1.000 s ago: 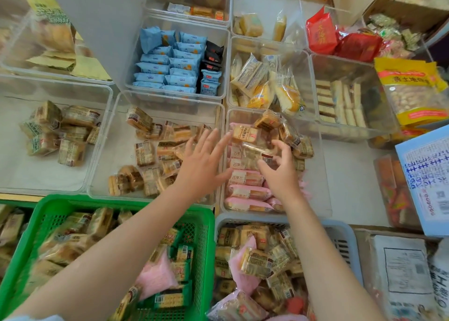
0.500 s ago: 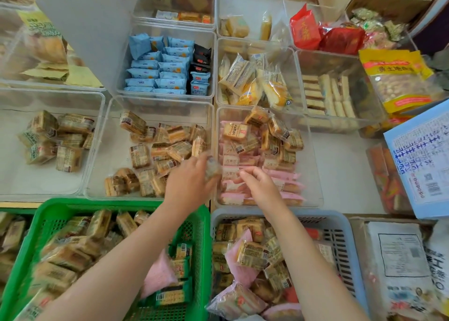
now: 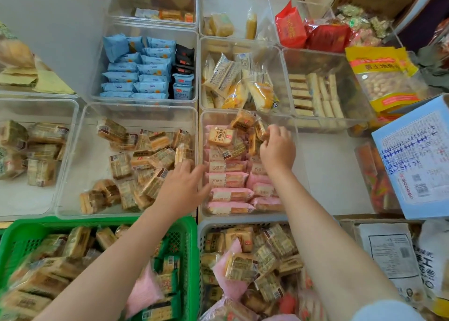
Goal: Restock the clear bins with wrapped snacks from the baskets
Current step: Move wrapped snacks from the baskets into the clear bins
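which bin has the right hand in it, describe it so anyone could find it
Start at the blue basket nearest the camera, right of the green basket. The clear bin just beyond it holds the right hand. It alone has flat pink packets in neat rows, tan wrapped cakes above.

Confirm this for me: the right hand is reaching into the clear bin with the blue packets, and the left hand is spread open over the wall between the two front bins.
Not quite. The head view shows the right hand in the front bin that holds the pink-wrapped snacks, pinching a brown wrapped snack. The blue packets lie in another bin behind. The left hand is spread open as you say.
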The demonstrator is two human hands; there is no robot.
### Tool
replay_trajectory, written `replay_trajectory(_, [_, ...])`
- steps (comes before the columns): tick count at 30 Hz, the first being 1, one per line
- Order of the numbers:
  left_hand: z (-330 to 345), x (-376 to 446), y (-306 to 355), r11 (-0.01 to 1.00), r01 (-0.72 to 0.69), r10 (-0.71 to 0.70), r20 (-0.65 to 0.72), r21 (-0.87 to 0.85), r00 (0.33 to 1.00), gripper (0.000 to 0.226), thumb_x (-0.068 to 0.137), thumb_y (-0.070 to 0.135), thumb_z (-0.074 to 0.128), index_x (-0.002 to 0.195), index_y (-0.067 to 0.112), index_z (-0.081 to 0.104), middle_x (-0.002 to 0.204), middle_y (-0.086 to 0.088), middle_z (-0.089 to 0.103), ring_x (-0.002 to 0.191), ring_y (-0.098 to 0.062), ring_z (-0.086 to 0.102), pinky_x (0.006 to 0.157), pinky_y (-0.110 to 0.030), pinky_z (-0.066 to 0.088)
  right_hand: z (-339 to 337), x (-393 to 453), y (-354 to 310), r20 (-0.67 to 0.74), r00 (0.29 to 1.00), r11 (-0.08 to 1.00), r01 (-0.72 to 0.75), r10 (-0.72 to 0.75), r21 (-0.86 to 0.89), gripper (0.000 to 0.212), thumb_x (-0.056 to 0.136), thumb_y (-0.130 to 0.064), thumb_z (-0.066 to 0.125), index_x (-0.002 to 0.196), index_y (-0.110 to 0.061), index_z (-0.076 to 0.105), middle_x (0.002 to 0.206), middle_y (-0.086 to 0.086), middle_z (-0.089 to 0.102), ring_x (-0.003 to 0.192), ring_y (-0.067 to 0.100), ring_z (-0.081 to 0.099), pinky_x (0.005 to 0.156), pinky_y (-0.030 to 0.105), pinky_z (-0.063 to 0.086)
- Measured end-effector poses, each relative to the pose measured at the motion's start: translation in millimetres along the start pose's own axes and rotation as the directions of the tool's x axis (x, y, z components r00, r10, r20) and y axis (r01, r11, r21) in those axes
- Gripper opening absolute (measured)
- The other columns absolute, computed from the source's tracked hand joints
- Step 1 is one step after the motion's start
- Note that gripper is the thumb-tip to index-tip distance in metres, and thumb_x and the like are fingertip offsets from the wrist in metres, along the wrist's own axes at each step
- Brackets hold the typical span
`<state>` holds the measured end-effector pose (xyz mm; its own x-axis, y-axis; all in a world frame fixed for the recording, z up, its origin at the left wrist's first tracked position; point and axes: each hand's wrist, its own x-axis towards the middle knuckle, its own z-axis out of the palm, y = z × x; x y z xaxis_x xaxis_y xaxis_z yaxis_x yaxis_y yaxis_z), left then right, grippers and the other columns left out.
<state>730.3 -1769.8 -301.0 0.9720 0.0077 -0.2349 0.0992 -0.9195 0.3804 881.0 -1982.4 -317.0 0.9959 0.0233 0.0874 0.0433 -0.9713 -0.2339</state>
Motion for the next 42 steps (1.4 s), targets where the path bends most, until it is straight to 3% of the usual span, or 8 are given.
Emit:
replay_trajectory(10, [-5,-6,-2,0.999,-0.037,0.035,-0.075,-0.037,0.997,0.057,0.094,0.056,0.036,0.137,0.023,0.051,0.142,-0.006,0.045,0.132,-0.024,0.039,0.108,-0.040,0.035,-15,0,-11,0.052,0.998,0.955,-0.003,0.020,-0.297,0.027,0.095,-0.022,0.056,0.117,-0.009,0.062,0.118,0.010,0.066,0.118,0.029,0.051,0.094,0.041,0.041])
replay_trajectory(15, [-13,-15,3,0.982,-0.089,0.064,-0.149,-0.165,0.987,0.066,0.093,0.048,0.059,0.149,0.021,0.037,0.151,-0.007,0.036,0.140,-0.024,0.032,0.115,-0.038,0.029,-56,-76,-22,0.315,0.944,0.989,0.063,-0.102,0.131,0.022,0.096,-0.016,0.061,0.118,-0.013,0.060,0.116,0.002,0.053,0.092,0.019,0.054,0.077,0.031,0.047])
replay_trajectory(19, [-18,-25,6,0.976,-0.193,0.188,-0.060,-0.099,0.980,0.079,0.087,0.061,0.060,0.154,0.034,0.027,0.153,0.003,0.036,0.139,-0.018,0.033,0.115,-0.040,0.033,-63,-115,-35,0.409,0.867,0.931,0.146,-0.283,0.334,0.043,0.095,-0.010,0.063,0.136,-0.020,0.058,0.124,-0.004,0.048,0.096,0.012,0.052,0.079,0.026,0.042])
replay_trajectory(25, [-21,-43,6,0.891,-0.055,0.131,0.140,-0.451,0.981,0.050,0.096,0.054,0.053,0.141,0.036,0.041,0.119,0.012,0.061,0.091,-0.005,0.060,0.079,-0.031,0.055,-62,-142,-54,0.373,0.832,0.818,0.154,-0.410,0.555,0.046,0.094,-0.010,0.064,0.136,-0.026,0.058,0.127,-0.006,0.052,0.111,0.016,0.056,0.092,0.039,0.054])
replay_trajectory(28, [-16,-43,-13,0.947,0.022,0.005,0.083,-0.319,0.997,0.059,0.095,0.060,0.047,0.147,0.037,0.032,0.121,0.008,0.055,0.091,-0.011,0.061,0.074,-0.036,0.058,-59,-141,-54,0.403,0.842,0.848,0.114,-0.359,0.517,0.050,0.097,-0.022,0.063,0.145,-0.028,0.047,0.139,-0.003,0.048,0.123,0.014,0.050,0.099,0.035,0.049])
replay_trajectory(32, [-8,-33,-51,0.991,0.120,-0.130,-0.232,-0.057,0.964,0.053,0.101,0.043,0.048,0.150,0.036,0.032,0.131,-0.015,0.051,0.103,-0.029,0.058,0.077,-0.042,0.057,-47,-123,-46,0.508,0.832,0.937,0.037,-0.221,0.347,0.032,0.101,-0.028,0.056,0.131,-0.020,0.058,0.131,-0.003,0.046,0.113,0.017,0.056,0.089,0.033,0.048])
replay_trajectory(36, [9,-20,-74,0.977,0.159,-0.137,-0.156,0.141,0.978,0.059,0.100,0.048,0.039,0.155,0.039,0.019,0.165,-0.017,0.007,0.151,-0.043,0.008,0.114,-0.062,0.023,-33,-100,-51,0.525,0.839,0.958,-0.016,-0.143,0.287,0.025,0.101,-0.025,0.053,0.124,-0.018,0.060,0.127,0.000,0.045,0.106,0.014,0.051,0.084,0.027,0.041])
replay_trajectory(42, [25,-6,-87,0.960,0.163,-0.180,0.052,0.228,0.982,0.067,0.098,0.062,0.019,0.158,0.038,0.003,0.166,-0.003,-0.012,0.148,-0.040,-0.022,0.120,-0.062,0.009,-13,-38,-77,0.378,0.917,0.983,0.065,-0.126,0.170,0.049,0.095,-0.014,0.056,0.142,-0.013,0.045,0.141,0.009,0.040,0.131,0.026,0.041,0.105,0.040,0.043])
